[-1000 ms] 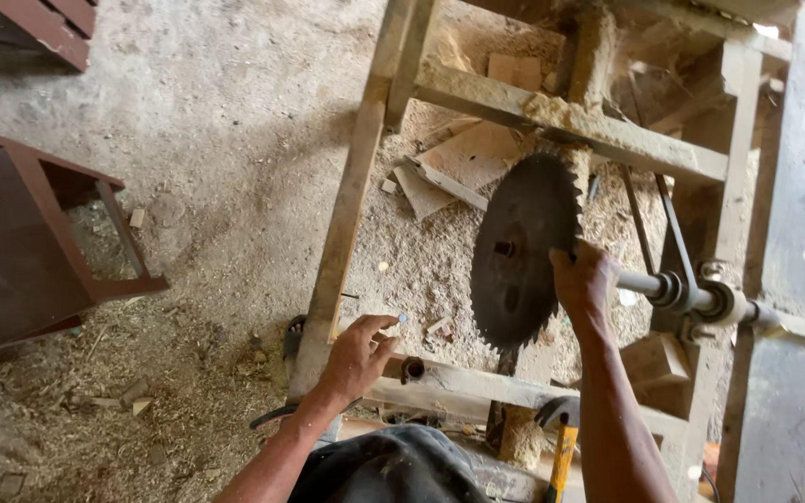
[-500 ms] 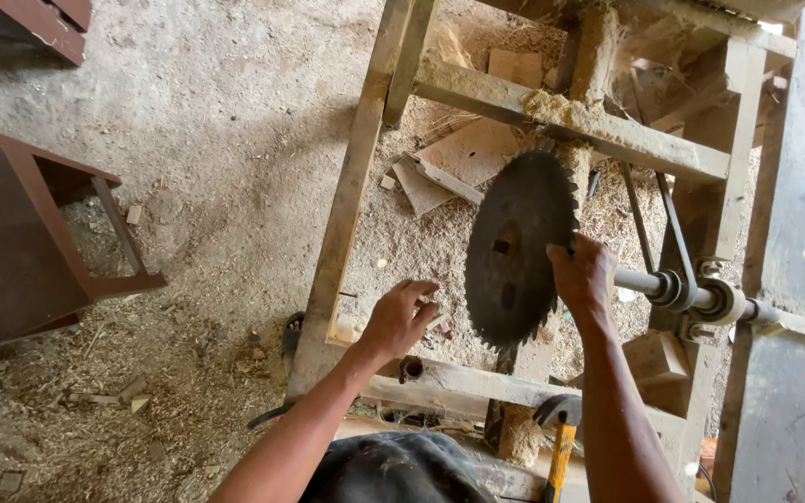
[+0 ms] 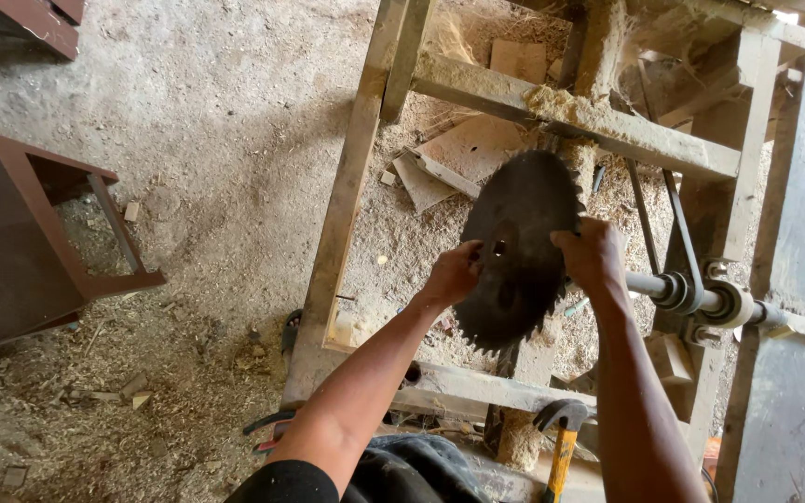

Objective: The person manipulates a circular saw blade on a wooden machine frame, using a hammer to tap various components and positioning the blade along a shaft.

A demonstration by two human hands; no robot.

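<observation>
Sawdust-covered dirt floor (image 3: 216, 140), rough wooden frame (image 3: 347, 214) standing on it, head view looking down. Left hand (image 3: 456, 272) curled against the left face of the circular saw blade (image 3: 517, 251), fingers bent at the centre hole, thumb side on the metal; grip looks loose, can't tell if it really clamps. Right hand (image 3: 593, 256) wrapped over the blade's right edge, fingers closed on the rim, grasping it. Blade upright between both hands, on the metal shaft (image 3: 649, 284) running right from the right fingers to a bearing (image 3: 724, 303). Belt (image 3: 682, 233) just right of that hand. Wood offcuts (image 3: 458, 154) above the left fingers. Hammer (image 3: 563, 428) below the right forearm, handle cut off by the picture edge. Brown furniture piece (image 3: 30, 242) far left, partly cut off. Right fingertips hidden behind the blade.
</observation>
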